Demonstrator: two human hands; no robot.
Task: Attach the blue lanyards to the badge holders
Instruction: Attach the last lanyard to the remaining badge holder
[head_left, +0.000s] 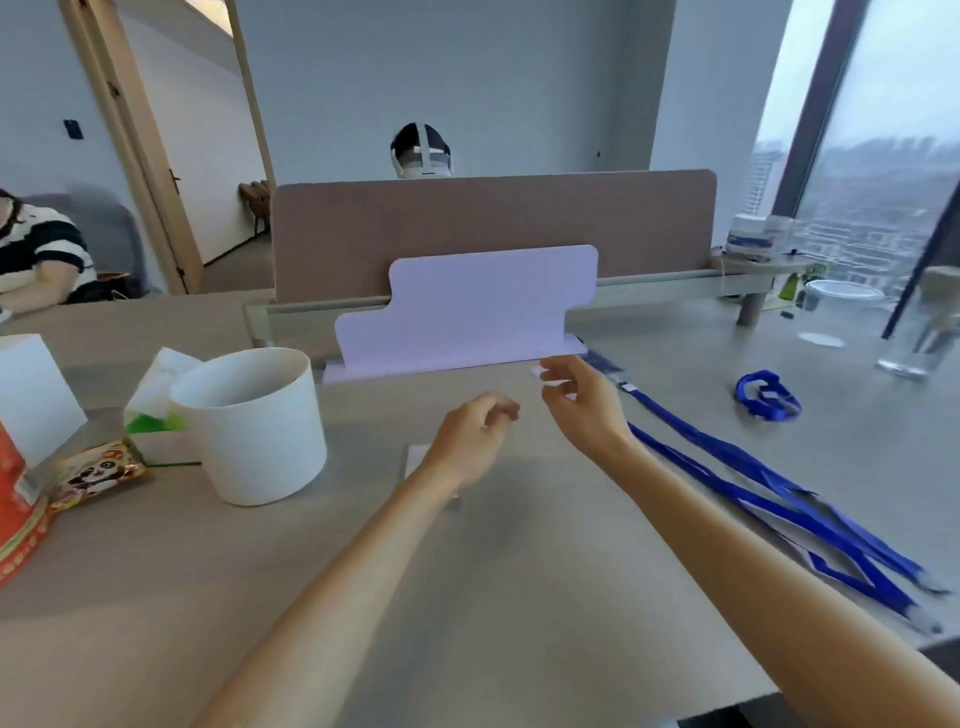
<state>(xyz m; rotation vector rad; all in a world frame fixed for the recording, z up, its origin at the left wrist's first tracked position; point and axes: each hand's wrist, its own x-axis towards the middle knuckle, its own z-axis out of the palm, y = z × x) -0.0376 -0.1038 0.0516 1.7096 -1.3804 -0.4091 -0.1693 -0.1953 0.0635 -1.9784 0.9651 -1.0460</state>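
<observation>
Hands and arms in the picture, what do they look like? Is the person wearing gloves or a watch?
No gloves on the left hand or the right hand. Both arms are bare as far as the picture shows, with no sleeves. I see no watch, bracelet or ring, though the picture is a bit blurred.

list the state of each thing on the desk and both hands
long lanyards: laid out straight on the desk
coiled lanyard: bundled, lying apart
badge holder: pinched in right hand, blurred
right hand: pinching the badge holder
left hand: fingers curled, grip unclear
white tub: upright, open top
glass: upright
</observation>
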